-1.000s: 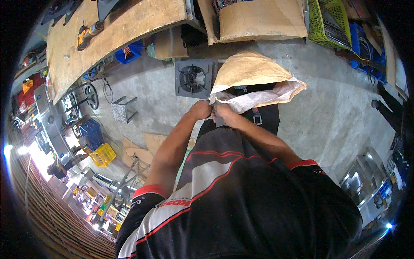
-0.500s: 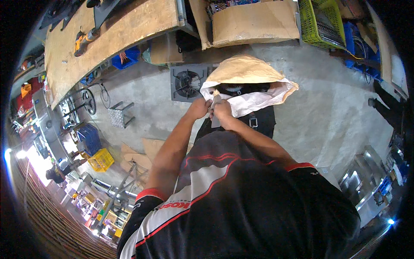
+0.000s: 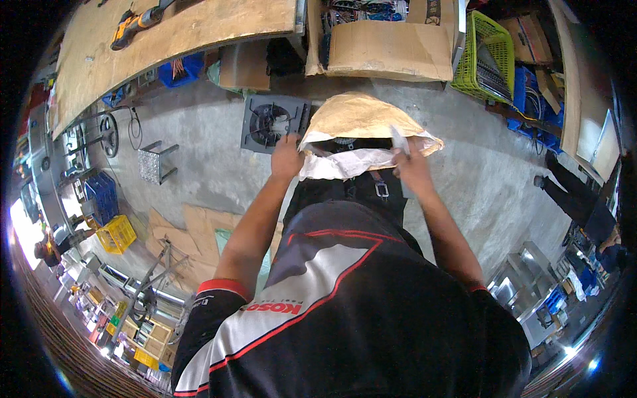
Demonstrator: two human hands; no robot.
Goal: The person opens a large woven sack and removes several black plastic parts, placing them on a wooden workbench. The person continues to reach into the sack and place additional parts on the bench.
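Sack point(image 3: 361, 116), just one, spans from the left grip point(image 3: 287, 158), closed at its left corner, to the right grip point(image 3: 413, 167), closed around one pale strip point(image 3: 398, 138). Its long axis runs left to right, mouth facing near, the strip pointing far. One dark square unit point(image 3: 269, 125) sits left, one green crate point(image 3: 497, 34) far right.

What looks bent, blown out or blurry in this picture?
Head view: the fisheye bows the wooden workbench and blackens the corners; same view, white glare washes out the far left; there too, the pale strip in the right hand looks smeared, the tan sack crisper.
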